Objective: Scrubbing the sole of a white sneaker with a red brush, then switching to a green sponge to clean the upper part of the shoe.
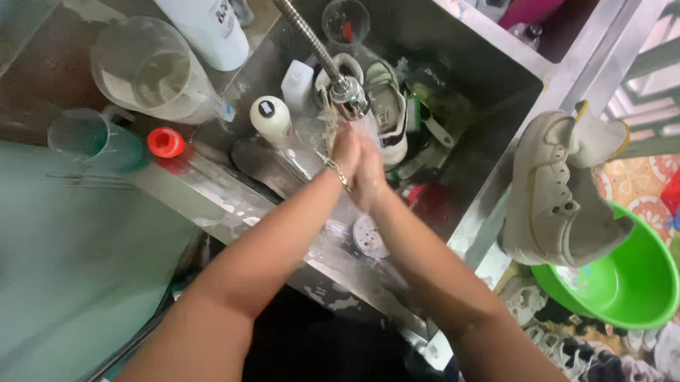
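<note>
My left hand point(344, 149) and my right hand point(371, 175) are pressed together, palm to palm, under water running from the faucet head point(349, 96) over a steel sink point(493, 50). Neither hand holds anything; a thin bracelet circles my left wrist. Just behind my hands a white sneaker point(386, 110) lies in the sink basin. A sink drain strainer point(369, 237) shows below my wrists.
A white sneaker point(555, 195) hangs on the sink's right corner above a green basin point(637, 278). On the left counter stand a clear measuring jug point(151, 73), a teal cup point(97, 139), a red-capped bottle point(166, 143) and a white bottle point(206, 26). A small white bottle point(270, 118) stands in the sink.
</note>
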